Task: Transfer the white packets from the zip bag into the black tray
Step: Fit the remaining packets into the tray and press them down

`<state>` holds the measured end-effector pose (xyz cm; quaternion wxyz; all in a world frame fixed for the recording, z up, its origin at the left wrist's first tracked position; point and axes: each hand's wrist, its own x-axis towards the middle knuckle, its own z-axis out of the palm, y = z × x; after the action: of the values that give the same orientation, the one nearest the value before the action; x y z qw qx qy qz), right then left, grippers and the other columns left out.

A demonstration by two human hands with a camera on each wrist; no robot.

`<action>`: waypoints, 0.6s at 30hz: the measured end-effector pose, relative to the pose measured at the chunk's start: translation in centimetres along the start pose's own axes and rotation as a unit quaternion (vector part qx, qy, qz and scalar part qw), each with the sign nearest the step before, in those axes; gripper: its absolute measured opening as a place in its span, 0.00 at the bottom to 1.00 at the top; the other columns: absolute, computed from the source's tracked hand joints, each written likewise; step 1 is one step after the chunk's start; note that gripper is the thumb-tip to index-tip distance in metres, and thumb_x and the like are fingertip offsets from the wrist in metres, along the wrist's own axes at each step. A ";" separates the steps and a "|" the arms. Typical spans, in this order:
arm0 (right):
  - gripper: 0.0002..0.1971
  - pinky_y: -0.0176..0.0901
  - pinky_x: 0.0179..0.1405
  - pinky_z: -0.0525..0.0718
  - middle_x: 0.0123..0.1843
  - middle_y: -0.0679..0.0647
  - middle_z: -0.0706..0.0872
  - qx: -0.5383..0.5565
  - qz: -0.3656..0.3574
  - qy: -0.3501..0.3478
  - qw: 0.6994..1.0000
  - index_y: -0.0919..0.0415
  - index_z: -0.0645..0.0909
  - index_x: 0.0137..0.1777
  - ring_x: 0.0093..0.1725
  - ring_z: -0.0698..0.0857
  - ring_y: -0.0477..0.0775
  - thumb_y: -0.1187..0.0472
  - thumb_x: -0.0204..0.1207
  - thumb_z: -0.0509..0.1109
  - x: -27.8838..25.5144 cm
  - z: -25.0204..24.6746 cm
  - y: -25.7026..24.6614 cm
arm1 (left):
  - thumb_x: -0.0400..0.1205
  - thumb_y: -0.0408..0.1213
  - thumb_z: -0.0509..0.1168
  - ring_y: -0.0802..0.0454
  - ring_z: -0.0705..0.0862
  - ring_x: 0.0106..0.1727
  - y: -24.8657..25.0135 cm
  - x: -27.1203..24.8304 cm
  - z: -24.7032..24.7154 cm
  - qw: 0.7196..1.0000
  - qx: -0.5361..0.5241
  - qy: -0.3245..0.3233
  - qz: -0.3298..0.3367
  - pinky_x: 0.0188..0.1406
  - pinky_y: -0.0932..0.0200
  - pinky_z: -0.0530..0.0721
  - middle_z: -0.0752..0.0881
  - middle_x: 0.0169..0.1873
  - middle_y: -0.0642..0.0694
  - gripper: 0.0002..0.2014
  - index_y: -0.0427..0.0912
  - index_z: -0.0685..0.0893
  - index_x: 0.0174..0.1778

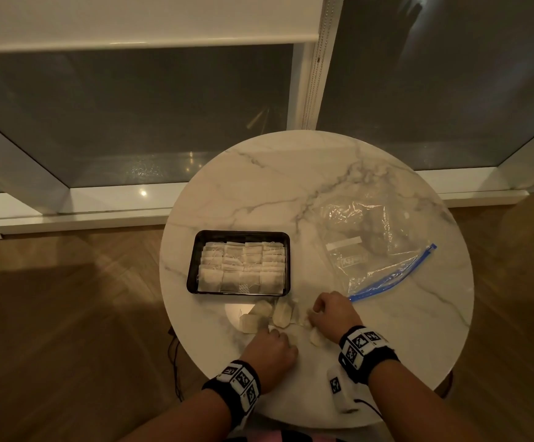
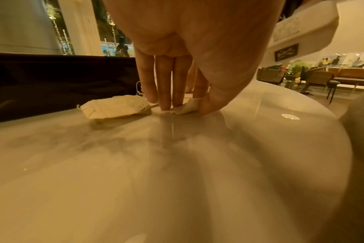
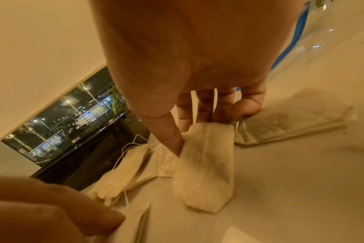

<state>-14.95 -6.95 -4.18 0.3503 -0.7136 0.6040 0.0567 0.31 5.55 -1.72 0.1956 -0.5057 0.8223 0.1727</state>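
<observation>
A black tray [image 1: 192, 266] at the table's left holds rows of white packets [image 1: 241, 266]. The clear zip bag [image 1: 370, 250] with a blue zip lies crumpled to the right. Several loose white packets [image 1: 264, 312] lie in front of the tray. My left hand [image 2: 185, 105] pinches the edge of one packet [image 2: 190, 107] against the tabletop between thumb and fingers. Thumb and fingers of my right hand [image 3: 195, 131] pinch the top of another packet [image 3: 208, 172]. More packets [image 3: 291, 121] lie beside it.
The round marble table [image 1: 291, 193] stands by a window with white frames; wooden floor lies around it. The tray's black wall [image 2: 52, 78] rises just beyond the left hand. The bag's blue zip [image 3: 297, 32] runs behind the right hand.
</observation>
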 end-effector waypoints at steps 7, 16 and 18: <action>0.02 0.37 0.41 0.83 0.39 0.47 0.87 0.077 0.001 -0.011 0.997 0.54 0.83 0.40 0.41 0.85 0.47 0.60 0.72 0.74 0.1 -0.6 0.4 | 0.83 0.40 0.58 0.37 0.84 0.48 -1.0 -0.8 -1.2 0.968 -0.203 0.114 -0.089 0.47 0.47 0.78 0.86 0.47 0.38 0.10 0.39 0.81 0.51; 0.22 0.44 0.56 0.82 0.51 0.44 0.76 -0.054 -0.036 -0.035 0.997 0.43 0.77 0.52 0.56 0.77 0.50 0.46 0.62 0.83 -0.1 0.2 -0.6 | 0.88 0.45 0.61 0.60 0.85 0.45 -7.1 -3.5 -3.0 0.822 -0.442 0.291 -0.210 0.47 0.58 0.86 0.87 0.45 0.56 0.07 0.53 0.83 0.57; 0.17 0.45 0.58 0.81 0.53 0.47 0.75 -0.070 -0.039 -0.041 0.996 0.45 0.78 0.50 0.57 0.76 0.51 0.49 0.65 0.81 0.0 0.3 -1.0 | 0.88 0.41 0.62 0.59 0.85 0.47 -9.2 -3.8 -3.5 0.810 -0.438 0.318 -0.225 0.50 0.58 0.85 0.87 0.47 0.54 0.07 0.49 0.83 0.58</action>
<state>-13.98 -6.77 -4.01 0.3262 -0.7562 0.5557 0.1141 9.67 2.78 2.39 -0.2855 -0.7356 0.5385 0.2958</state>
